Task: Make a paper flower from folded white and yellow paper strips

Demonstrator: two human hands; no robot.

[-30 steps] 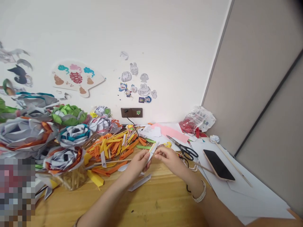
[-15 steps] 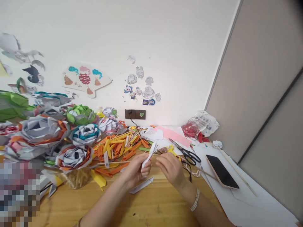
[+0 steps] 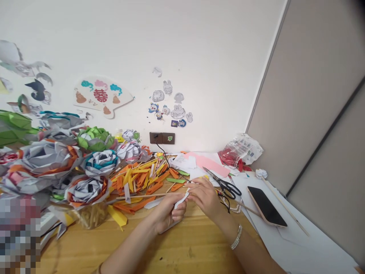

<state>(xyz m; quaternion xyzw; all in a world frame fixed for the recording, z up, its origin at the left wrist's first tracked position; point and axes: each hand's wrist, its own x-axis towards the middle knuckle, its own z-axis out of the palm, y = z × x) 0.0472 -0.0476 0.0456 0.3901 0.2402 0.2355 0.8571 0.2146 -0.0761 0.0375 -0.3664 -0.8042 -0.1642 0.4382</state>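
Note:
A folded white paper piece (image 3: 181, 201) is upright between my hands over the wooden table. My left hand (image 3: 167, 211) is closed round its lower part, thumb along the paper. Around the upper end of the same paper, the fingers of my right hand (image 3: 205, 196) are closed, hiding its tip. Under my left hand lies another folded paper strip (image 3: 172, 224), mostly covered. Just behind my right hand is a yellow tool (image 3: 205, 176), largely hidden. Black-handled scissors (image 3: 230, 189) and a string of pearl-like beads (image 3: 236, 208) lie to the right.
Several folded paper flowers (image 3: 88, 190) crowd the left. Orange and yellow paper pieces on sticks (image 3: 142, 177) are heaped at centre-left. At right, a phone (image 3: 266, 205) rests on white sheets (image 3: 302, 249), near a thin stick (image 3: 288, 207). A plastic bag (image 3: 242, 150) stands against the wall.
My right hand has moved left and its fingers have closed on the upper end of the folded white paper. My left hand still holds the lower part, now slightly lower and farther right.

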